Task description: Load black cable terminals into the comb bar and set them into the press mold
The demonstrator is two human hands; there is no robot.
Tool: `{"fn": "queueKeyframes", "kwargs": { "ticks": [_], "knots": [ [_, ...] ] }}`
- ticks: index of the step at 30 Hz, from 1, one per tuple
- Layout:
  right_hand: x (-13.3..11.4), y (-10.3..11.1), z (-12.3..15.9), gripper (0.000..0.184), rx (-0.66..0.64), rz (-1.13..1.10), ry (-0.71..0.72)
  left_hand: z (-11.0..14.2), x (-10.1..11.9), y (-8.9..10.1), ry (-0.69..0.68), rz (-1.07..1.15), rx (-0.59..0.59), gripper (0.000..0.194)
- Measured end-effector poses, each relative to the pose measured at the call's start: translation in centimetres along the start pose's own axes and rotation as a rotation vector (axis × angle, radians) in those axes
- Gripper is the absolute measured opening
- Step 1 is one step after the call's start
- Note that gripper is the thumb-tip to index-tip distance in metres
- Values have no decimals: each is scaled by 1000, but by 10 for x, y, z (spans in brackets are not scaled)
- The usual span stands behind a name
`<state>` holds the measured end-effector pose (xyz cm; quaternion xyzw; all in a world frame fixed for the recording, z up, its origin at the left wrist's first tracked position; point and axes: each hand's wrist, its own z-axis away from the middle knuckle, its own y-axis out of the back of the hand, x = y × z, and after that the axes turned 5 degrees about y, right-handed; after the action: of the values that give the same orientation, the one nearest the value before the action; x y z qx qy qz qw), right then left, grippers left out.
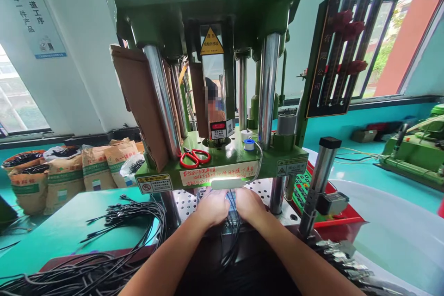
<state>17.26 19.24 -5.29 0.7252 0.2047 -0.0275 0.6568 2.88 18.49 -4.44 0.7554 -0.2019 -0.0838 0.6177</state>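
Note:
Both hands reach into the lower opening of a green press (211, 7), below a lit white lamp bar (227, 184). My left hand (212, 207) is closed at the left of a bluish metal block, fingers curled inward. My right hand (249, 204) is closed at the block's right side. What their fingertips hold, if anything, is hidden behind the hands and lamp. Several black cables (233, 229) run between the two hands and hang down over the front edge. A perforated metal plate (262, 189) lies around the block.
Red-handled scissors (194, 158) and a blue-and-white tape roll (249, 144) rest on the press ledge. Bundled black cables (138, 215) lie on the green table at left. At right stand a red bin (342, 226), a metal post (317, 185) and cables with metallic connectors (343, 259).

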Motion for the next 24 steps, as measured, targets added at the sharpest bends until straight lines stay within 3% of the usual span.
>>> {"fn": "queueKeyframes", "kwargs": {
  "ticks": [8,13,18,24],
  "knots": [
    [3,-14,-13,22,1,101,44,-5,1,-5,60,30,-28,41],
    [3,-3,-6,21,69,122,89,-5,3,0,65,28,-35,42],
    [2,0,6,32,205,107,212,12,-1,4,132,-20,29,46],
    [-3,-16,7,44,221,87,330,23,-9,-3,205,-50,39,50]
  ]
}}
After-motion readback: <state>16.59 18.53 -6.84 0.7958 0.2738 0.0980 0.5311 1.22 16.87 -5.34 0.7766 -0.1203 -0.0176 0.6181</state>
